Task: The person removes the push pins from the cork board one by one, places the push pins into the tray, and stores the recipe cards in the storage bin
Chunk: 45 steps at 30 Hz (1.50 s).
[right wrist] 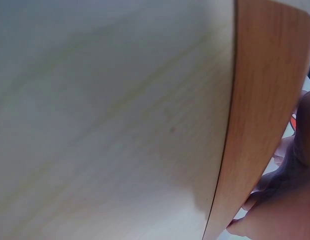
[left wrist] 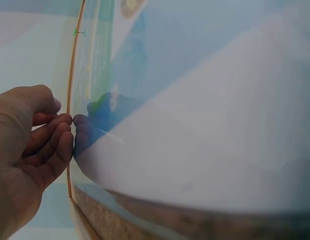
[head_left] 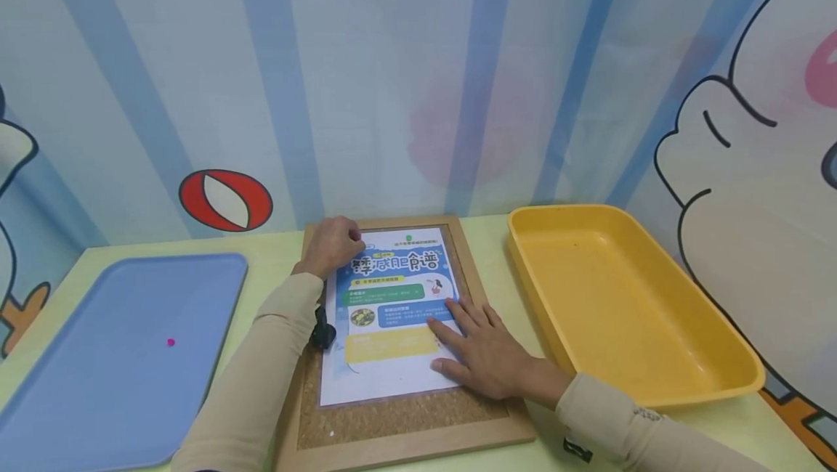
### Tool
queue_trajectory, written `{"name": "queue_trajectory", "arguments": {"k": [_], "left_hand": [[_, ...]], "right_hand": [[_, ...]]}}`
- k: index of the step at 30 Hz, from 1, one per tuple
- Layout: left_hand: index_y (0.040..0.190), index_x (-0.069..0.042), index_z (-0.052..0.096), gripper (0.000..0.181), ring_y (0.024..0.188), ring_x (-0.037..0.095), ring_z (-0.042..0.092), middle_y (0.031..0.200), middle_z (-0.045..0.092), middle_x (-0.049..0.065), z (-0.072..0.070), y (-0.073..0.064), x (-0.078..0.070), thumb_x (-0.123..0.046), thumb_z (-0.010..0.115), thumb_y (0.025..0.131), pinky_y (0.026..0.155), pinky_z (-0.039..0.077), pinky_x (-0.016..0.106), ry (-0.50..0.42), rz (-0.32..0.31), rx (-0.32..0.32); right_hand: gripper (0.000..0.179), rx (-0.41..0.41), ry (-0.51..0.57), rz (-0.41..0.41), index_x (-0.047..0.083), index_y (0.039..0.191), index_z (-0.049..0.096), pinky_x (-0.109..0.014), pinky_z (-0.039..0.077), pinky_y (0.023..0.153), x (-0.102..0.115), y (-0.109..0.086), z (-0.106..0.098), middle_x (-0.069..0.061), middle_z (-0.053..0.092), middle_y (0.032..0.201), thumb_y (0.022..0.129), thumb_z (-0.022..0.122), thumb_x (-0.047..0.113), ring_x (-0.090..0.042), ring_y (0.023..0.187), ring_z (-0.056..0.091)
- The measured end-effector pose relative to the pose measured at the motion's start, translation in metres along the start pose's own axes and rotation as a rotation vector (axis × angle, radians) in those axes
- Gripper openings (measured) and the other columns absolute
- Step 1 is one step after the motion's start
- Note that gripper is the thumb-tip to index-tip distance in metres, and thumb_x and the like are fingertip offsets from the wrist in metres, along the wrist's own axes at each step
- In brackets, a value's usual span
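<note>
A printed sheet (head_left: 382, 377) with a blue, green and yellow layout lies on a wood-framed cork board (head_left: 399, 414). At the sheet's upper left corner my left hand (head_left: 332, 245) bends its fingers against the surface. The left wrist view shows the curled fingers (left wrist: 57, 142) with thumb and index tips close together; whether something small is between them is hidden. My right hand (head_left: 487, 352) rests spread and flat across the sheet's lower right edge. A green pushpin (head_left: 408, 238) stands near the sheet's top edge.
Left of the board lies a blue tray (head_left: 124, 385) with a small pink pin (head_left: 171, 342) on it. A deep yellow tray (head_left: 615, 312) stands close by on the right. Behind the table (head_left: 268, 247) rises a striped backdrop (head_left: 392, 94).
</note>
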<state>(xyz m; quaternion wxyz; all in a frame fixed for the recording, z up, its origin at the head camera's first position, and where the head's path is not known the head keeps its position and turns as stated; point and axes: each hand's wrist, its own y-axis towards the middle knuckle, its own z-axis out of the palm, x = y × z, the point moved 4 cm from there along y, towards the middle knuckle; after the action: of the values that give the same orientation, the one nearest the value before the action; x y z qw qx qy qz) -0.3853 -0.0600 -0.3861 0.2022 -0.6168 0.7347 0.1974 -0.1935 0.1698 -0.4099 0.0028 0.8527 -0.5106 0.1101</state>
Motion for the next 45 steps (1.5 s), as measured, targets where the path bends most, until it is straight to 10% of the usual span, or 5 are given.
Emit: {"name": "queue_trajectory", "arguments": {"k": [26,45], "left_hand": [[0.104,-0.009,0.073,0.014,0.099,0.025,0.062,0.107,0.069,0.009,-0.014,-0.013,-0.006,-0.018,0.066,0.096,0.091,0.052,0.042,-0.066,0.077,0.057],[0.106,-0.005,0.072,0.017,0.092,0.024,0.062,0.102,0.071,0.010,-0.043,-0.053,-0.017,-0.016,0.064,0.096,0.085,0.054,0.039,-0.063,0.212,0.087]], "right_hand": [[0.066,0.000,0.013,-0.001,0.023,0.157,0.032,-0.067,0.010,0.119,0.002,0.001,0.000,-0.016,0.015,0.167,0.101,0.037,0.058,-0.041,0.155,0.008],[0.067,0.000,0.002,-0.012,0.023,0.158,0.030,-0.066,0.007,0.120,0.002,0.002,-0.003,-0.017,0.014,0.167,0.101,0.038,0.057,-0.040,0.155,0.006]]}}
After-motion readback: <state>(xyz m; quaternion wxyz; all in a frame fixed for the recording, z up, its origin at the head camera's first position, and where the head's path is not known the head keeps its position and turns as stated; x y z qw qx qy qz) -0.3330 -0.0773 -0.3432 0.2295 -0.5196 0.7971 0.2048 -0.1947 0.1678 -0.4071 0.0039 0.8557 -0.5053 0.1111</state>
